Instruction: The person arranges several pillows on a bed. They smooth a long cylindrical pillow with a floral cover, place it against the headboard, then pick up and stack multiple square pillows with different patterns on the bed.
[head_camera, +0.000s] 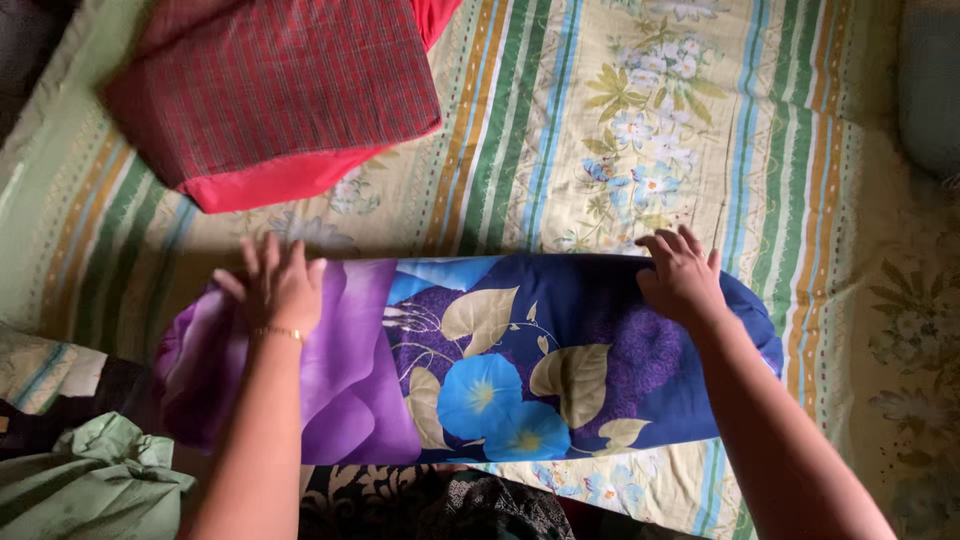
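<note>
Head view: crumpled green cloth (85, 485) nearest me. Both hands flat, fingers spread, gripping nothing: left hand (278, 285) and right hand (682, 278) press the long blue-purple floral bolster pillow (500, 360) lying across the striped floral bedsheet (560, 120). Cover looks fully on. Beyond: folded red checked cloth (270, 90).

Striped floral bedsheet (600, 120), purple-blue floral bolster (500, 360), red checked pillow (270, 90), green cloth (90, 480)
</note>
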